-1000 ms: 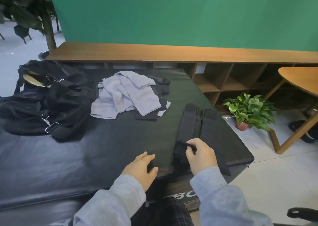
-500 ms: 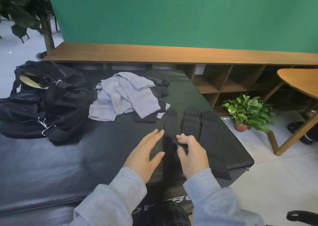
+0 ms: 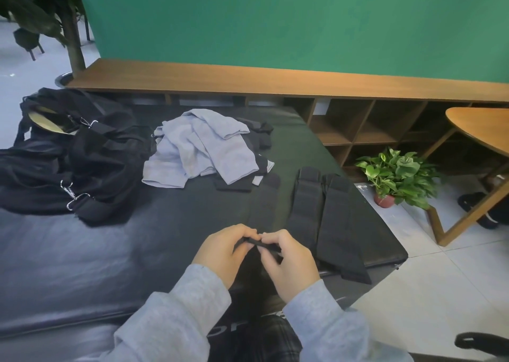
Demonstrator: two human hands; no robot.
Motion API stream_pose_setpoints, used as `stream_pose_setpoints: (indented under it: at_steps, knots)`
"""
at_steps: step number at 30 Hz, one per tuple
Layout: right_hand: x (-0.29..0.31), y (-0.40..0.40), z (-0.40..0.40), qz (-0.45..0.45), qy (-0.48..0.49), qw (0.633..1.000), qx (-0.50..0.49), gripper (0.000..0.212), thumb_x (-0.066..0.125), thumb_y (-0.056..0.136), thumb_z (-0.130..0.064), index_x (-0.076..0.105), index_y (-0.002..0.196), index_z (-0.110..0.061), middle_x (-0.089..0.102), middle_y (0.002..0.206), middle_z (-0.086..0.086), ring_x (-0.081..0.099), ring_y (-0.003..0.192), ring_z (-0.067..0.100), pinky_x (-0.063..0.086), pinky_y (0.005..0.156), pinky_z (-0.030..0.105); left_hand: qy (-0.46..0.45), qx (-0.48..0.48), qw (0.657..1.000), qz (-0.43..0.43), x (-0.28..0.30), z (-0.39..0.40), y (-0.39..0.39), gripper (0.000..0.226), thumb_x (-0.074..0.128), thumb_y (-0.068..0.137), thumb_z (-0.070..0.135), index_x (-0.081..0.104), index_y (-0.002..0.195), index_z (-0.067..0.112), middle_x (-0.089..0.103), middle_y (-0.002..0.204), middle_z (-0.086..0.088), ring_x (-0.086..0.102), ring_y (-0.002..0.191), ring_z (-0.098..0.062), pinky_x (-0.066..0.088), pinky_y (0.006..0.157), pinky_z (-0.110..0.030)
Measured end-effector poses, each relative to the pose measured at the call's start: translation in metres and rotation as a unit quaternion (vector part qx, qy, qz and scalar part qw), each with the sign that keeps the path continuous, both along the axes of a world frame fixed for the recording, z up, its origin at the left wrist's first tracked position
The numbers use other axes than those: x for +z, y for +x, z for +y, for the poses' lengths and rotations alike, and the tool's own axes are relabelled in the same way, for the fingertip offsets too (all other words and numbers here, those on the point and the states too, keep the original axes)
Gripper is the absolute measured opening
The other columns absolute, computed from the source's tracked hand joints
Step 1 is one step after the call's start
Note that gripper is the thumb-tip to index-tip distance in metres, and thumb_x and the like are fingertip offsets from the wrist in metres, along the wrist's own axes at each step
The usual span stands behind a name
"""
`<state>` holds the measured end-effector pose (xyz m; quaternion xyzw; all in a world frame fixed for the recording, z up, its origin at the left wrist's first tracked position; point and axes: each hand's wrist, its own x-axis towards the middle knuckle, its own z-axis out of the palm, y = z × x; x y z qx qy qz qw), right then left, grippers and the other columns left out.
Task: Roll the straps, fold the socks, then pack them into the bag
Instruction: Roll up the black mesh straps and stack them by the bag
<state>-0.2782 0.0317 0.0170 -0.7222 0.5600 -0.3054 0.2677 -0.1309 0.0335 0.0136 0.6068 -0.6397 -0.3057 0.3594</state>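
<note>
Pinching one flat black strap's [image 3: 263, 207] near end, both hands: left [image 3: 223, 251], right [image 3: 289, 265].

White lettering [image 3: 220, 331] runs along the front edge of the black mat [image 3: 82, 265], bottom centre of the frame, between the sleeves. Only fragments like "or" show; no word reads whole.

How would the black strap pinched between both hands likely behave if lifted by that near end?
Probably floppy: the strap lies flat along the mat, and its near end bends between the left hand and right hand. Likely light, since fingertips alone raise it. Unlikely to roll away until wound up.
</note>
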Motion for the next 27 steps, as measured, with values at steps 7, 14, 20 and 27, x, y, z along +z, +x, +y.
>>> stream_pose_setpoints:
  at_steps: [7,14,20,27]
  knots:
    - [0.001,0.017,0.016,0.006,0.038,0.999,0.034,0.012,0.061,0.090,-0.027,0.060,0.101,-0.023,0.066,0.096,-0.011,0.062,0.091,0.005,0.049,0.083,0.019,0.039,0.012,0.999,0.017,-0.006,0.020,0.027,0.026,0.059,0.090,0.014,0.062,0.081,0.037,0.067,0.093,0.020,0.061,0.094,-0.001,0.048,0.089,-0.028]
    - [-0.004,0.034,0.033,0.041,0.037,0.997,0.058,0.014,0.059,0.092,-0.026,0.059,0.106,-0.025,0.065,0.097,-0.010,0.061,0.091,0.008,0.048,0.085,0.022,0.042,0.049,0.998,-0.004,-0.009,0.047,0.049,0.023,0.059,0.090,0.016,0.061,0.081,0.037,0.066,0.086,0.015,0.061,0.087,-0.004,0.049,0.084,-0.031]
    - [-0.021,0.046,0.038,0.107,0.028,0.991,0.075,0.027,0.054,0.095,-0.022,0.062,0.121,-0.023,0.059,0.124,-0.010,0.052,0.115,0.008,0.028,0.091,0.003,0.052,0.066,0.996,0.003,-0.018,0.069,0.061,0.027,0.061,0.089,0.016,0.058,0.080,0.042,0.066,0.084,0.013,0.062,0.084,-0.007,0.051,0.081,-0.030]
    - [-0.037,0.064,0.043,0.106,-0.001,0.989,0.107,0.035,0.054,0.092,-0.002,0.064,0.122,-0.017,0.054,0.134,-0.005,0.048,0.126,0.010,0.012,0.092,-0.008,0.052,0.085,0.995,0.003,-0.030,0.089,0.071,0.030,0.063,0.087,0.012,0.059,0.080,0.041,0.066,0.091,0.011,0.063,0.088,-0.009,0.052,0.086,-0.030]
